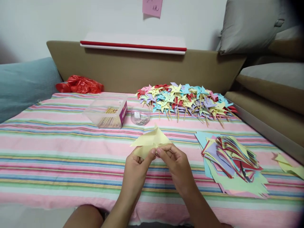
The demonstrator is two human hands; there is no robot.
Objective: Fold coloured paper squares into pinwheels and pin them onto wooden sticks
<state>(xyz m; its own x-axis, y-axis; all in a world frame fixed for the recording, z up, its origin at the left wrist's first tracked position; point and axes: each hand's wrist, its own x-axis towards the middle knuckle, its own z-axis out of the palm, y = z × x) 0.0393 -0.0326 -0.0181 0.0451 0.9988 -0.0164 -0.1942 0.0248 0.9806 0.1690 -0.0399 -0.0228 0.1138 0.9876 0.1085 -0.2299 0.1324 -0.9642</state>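
A pale yellow paper pinwheel (154, 137), partly folded, is held up above the striped cloth between my two hands. My left hand (140, 161) pinches its lower left part, thumb near the middle. From the other side, my right hand (174, 158) grips the lower right part, with its thumb close to the left thumb. The fingertips hide the centre of the paper. Beyond the paper sit a small round clear dish (140, 118) with tiny metal pieces and a clear plastic box (106, 110) of thin wooden sticks.
Finished pinwheels (185, 98) in several colours lie piled at the back right. Cut paper sheets (232, 158) are stacked at the right, with a dark tool on them. Yellow paper pieces (288, 166) lie farther right. A red plastic bag (80, 85) rests at the back left.
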